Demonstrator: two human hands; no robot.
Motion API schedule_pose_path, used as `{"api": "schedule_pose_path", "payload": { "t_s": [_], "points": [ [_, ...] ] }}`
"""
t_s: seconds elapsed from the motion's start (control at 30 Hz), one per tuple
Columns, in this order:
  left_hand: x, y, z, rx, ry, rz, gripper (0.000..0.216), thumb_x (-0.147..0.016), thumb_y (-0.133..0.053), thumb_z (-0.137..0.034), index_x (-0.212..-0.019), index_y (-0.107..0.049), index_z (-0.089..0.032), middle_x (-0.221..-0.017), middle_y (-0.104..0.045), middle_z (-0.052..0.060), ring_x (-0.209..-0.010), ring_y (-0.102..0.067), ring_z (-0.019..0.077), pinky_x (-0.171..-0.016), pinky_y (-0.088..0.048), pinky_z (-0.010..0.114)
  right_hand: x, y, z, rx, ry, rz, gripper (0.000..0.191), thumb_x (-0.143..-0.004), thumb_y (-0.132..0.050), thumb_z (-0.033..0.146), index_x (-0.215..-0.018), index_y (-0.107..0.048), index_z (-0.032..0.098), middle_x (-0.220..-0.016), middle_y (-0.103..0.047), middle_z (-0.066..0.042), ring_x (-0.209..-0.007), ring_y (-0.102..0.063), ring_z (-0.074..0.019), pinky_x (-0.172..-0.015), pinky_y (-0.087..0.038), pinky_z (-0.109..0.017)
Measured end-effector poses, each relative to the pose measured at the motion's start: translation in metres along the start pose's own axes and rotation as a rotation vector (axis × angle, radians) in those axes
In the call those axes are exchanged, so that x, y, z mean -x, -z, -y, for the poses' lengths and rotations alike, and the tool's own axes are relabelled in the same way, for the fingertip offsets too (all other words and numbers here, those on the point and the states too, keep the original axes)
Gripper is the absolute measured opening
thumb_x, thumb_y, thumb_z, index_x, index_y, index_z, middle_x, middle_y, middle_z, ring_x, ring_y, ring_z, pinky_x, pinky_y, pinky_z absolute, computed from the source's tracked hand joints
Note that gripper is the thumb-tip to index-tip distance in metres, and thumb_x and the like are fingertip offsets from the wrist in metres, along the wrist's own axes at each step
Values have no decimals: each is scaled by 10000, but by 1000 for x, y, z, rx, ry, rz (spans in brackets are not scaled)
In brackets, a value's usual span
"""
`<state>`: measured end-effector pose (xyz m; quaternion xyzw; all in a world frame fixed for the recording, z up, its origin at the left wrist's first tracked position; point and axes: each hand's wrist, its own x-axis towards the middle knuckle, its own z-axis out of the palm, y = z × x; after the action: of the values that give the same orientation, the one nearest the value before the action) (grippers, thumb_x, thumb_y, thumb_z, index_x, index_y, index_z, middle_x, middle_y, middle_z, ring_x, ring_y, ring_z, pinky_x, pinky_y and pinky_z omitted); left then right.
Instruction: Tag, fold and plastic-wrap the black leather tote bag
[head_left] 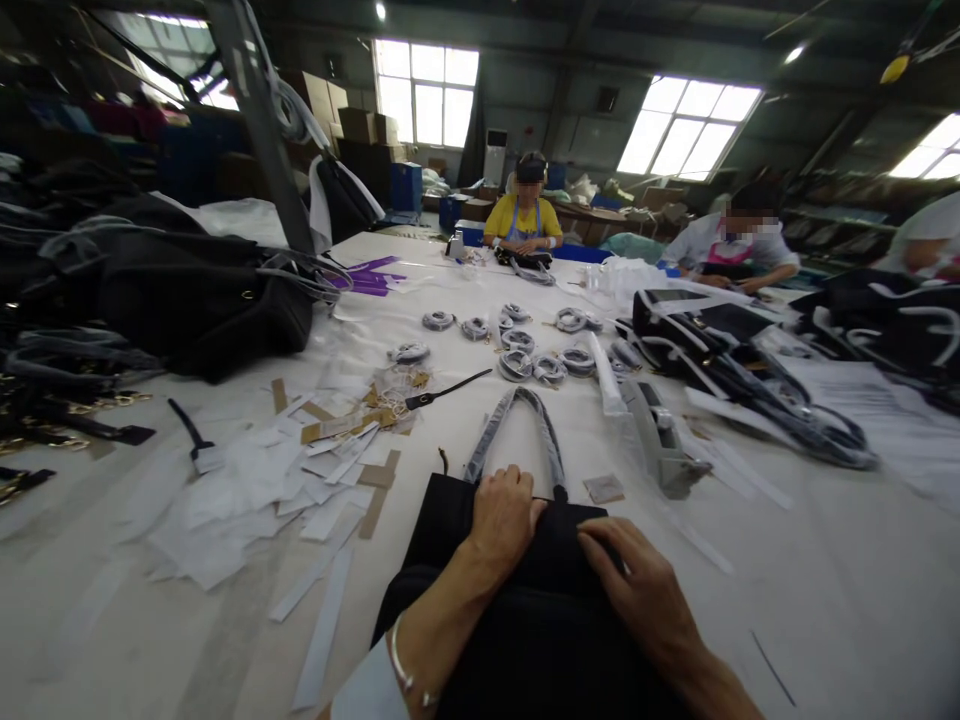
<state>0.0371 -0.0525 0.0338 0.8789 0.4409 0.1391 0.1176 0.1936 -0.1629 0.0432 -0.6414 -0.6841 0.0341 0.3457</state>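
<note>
**Squarely on the bag: one hand hooked, one hand flat**

Left of the black bag, a drift of paper scraps lies on the bench, near the bag's side. The left hand comes in with its wrist bent down. Its grip is closed, the fingers curled over the bag's top edge beside the base of the wrapped handle, which lies on the bench beyond the bag. The bag itself sits at the near edge of the bench, right below the camera.

The right hand lies flat on the bag's upper right. Its fingers are spread and point toward the left hand, and it holds nothing. Right of the bag, well apart, lies a grey tool.

The bag looks to me to hang over the near edge, so a hard pull from the hooked hand could slide it off. Pulling near the handle's base could also tear its wrapping.
</note>
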Motion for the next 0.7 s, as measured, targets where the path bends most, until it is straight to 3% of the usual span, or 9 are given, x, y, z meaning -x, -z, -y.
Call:
{"api": "schedule_pose_path", "payload": {
  "t_s": [0.13,0.27,0.37,0.5,0.7],
  "points": [
    [-2,17,19,66,118,-109,127,-920,-568,-253,-1009,-634,-192,-998,-673,51,-950,-614,228,-843,-434,355,-41,0,8,-32,-46,86,144,-936,-511,287,-907,-643,236,-898,-672,-26,-896,-619,-192,-833,-468,-331],
    [-5,28,45,62,284,-288,246,-927,-519,-176,-1163,-587,-195,-1118,-664,62,-1050,-589,222,-914,-394,356,-74,-10,13,-11,-110,143,177,-915,-504,283,-890,-666,215,-917,-681,-48,-932,-614,-209,-861,-457,-348],
    [-4,29,59,4,354,-159,206,-898,-575,-247,-1080,-632,-170,-1039,-696,87,-1018,-612,261,-885,-398,382,-85,-25,15,34,-195,311,203,-900,-512,294,-940,-687,200,-976,-696,-73,-968,-619,-224,-886,-450,-353],
    [-2,30,65,-11,335,-46,130,-885,-580,-293,-881,-651,-185,-898,-718,76,-939,-641,267,-828,-395,365,-88,-46,22,50,-187,555,260,-905,-509,320,-1019,-697,181,-1018,-713,-99,-977,-637,-247,-890,-438,-363],
    [-9,38,67,181,533,-62,250,-955,-399,-319,-824,-590,-224,-761,-687,47,-723,-621,214,-640,-331,295,-105,-60,24,-101,-239,552,264,-886,-518,290,-1050,-699,188,-1054,-721,-91,-1012,-638,-220,-906,-429,-318]
  ]
}}
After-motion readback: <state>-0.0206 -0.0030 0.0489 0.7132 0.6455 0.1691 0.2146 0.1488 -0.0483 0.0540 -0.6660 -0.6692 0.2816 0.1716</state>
